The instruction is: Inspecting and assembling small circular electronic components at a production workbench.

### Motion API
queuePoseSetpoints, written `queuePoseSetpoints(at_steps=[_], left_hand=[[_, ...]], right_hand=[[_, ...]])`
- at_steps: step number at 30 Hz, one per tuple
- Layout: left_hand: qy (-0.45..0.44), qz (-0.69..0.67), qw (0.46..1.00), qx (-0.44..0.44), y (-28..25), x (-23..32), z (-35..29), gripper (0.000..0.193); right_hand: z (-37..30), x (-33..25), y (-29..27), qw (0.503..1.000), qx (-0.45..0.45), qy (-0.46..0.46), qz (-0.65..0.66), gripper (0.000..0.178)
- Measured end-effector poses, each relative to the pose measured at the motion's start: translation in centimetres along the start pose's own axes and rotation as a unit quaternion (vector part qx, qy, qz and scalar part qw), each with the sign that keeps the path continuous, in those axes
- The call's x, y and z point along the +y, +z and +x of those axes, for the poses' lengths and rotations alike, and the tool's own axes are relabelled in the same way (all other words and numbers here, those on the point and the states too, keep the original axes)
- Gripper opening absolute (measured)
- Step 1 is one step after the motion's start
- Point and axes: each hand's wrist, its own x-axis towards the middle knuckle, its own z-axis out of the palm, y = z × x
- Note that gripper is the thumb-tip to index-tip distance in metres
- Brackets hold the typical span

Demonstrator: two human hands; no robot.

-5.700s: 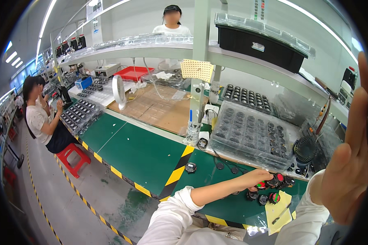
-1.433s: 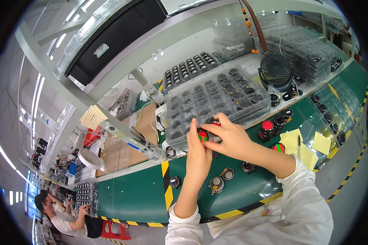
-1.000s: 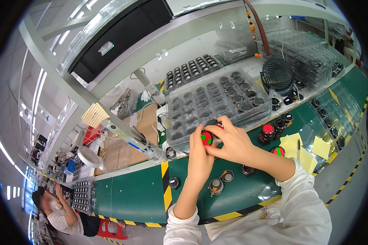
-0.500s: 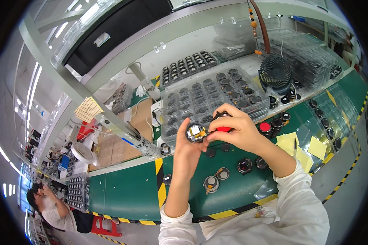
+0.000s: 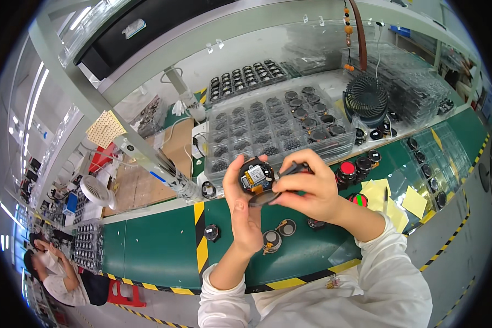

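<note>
My left hand (image 5: 242, 216) is closed around an opened round watch case (image 5: 257, 176), black, with a white-and-yellow block inside that looks like a battery. Just under the case's near edge, a thin grey round disc (image 5: 264, 198) is tilted, its right side at my right fingertips. My right hand (image 5: 313, 188), closed too, grips a dark slim tool (image 5: 295, 169) whose exact kind I cannot make out. On the bench below the hands lie two joined round watch parts (image 5: 271, 240) with a bit of orange strip. A small black round part (image 5: 211, 232) sits to the left.
A clear tray (image 5: 243, 158) with rows of round parts lies behind the hands. A black fan (image 5: 366, 98) stands at the back right. Stacked black cylinders (image 5: 346, 174), a red-and-green round piece (image 5: 359, 200) and yellow notes (image 5: 385, 203) are on the right. A metal post (image 5: 153, 164) rises at left.
The watch case has turned to show more of its inside. The grey disc now shows beneath it, and the red piece seen at my right fingers no longer shows there. The view has shifted slightly.
</note>
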Motion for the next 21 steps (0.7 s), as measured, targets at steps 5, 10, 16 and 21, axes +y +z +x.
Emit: queuePoseSetpoints(at_steps=[5,10,16,21], left_hand=[[0.002,0.024,0.999,-0.024,0.3,-0.3,-0.1,0.059],[-0.030,0.061,0.998,-0.011,0.5,-0.6,0.0,0.042],[-0.158,-0.062,0.985,0.033,-0.6,-1.4,1.4,0.039],[-0.218,-0.135,0.966,0.033,-2.2,-2.0,1.8,0.033]], right_hand=[[0.4,0.1,0.1,0.990,0.016,0.109,0.086,0.024],[0.7,-0.1,-0.2,0.988,0.002,0.155,0.013,0.025],[1.2,1.1,-0.5,0.962,-0.031,0.243,0.120,0.028],[1.4,2.9,-0.6,0.810,-0.021,0.377,0.449,0.037]])
